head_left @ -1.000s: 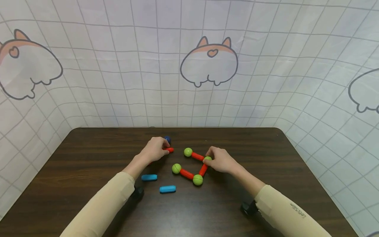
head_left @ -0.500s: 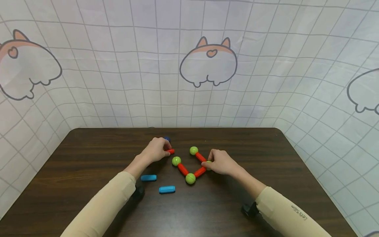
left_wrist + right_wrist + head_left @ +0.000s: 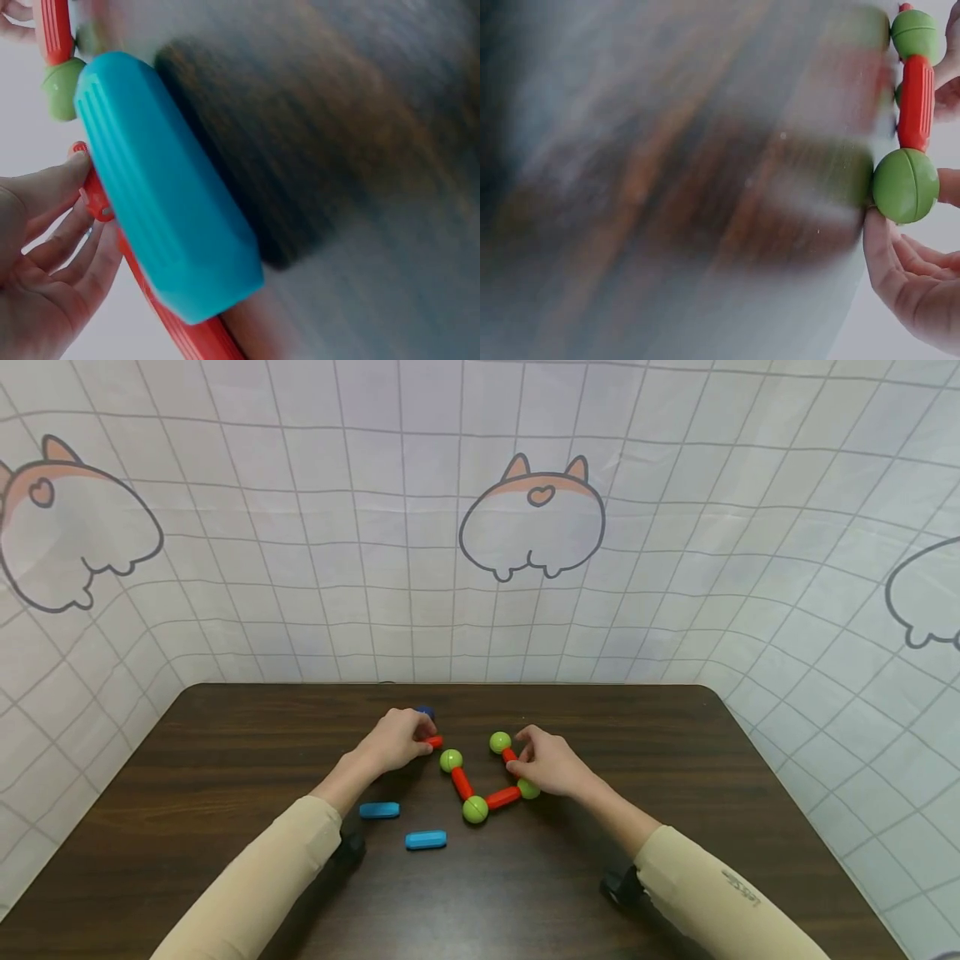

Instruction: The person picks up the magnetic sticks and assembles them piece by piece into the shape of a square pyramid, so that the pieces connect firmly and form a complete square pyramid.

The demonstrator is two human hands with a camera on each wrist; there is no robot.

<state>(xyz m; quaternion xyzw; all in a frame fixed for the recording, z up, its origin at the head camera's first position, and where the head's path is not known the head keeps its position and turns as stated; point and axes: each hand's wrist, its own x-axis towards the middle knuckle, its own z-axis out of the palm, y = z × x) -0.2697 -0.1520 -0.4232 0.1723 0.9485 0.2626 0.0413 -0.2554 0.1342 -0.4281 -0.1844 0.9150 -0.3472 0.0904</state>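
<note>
My left hand (image 3: 393,739) pinches a short red rod (image 3: 433,742) between thumb and fingers; the left wrist view shows the rod (image 3: 93,191) too. A bent chain of red rods and green balls lies to its right, with one end ball (image 3: 451,761) close to that rod but apart. My right hand (image 3: 553,763) curls its thumb and fingers around the far red rod (image 3: 509,755) of the chain, above a corner green ball (image 3: 528,789). In the right wrist view a finger touches a green ball (image 3: 905,185). The hand partly covers this rod and ball.
Two blue rods (image 3: 379,810) (image 3: 425,840) lie nearer on the dark wooden table (image 3: 570,893). A dark blue ball (image 3: 424,713) sits behind my left hand. Another red rod (image 3: 187,330) shows behind the blue one in the left wrist view. A tiled-pattern cloth (image 3: 420,627) hangs behind.
The chain has turned, its left end ball moving closer to my left hand's rod. My right hand has shifted from the corner ball up toward the far rod. The left hand stays nearly still.
</note>
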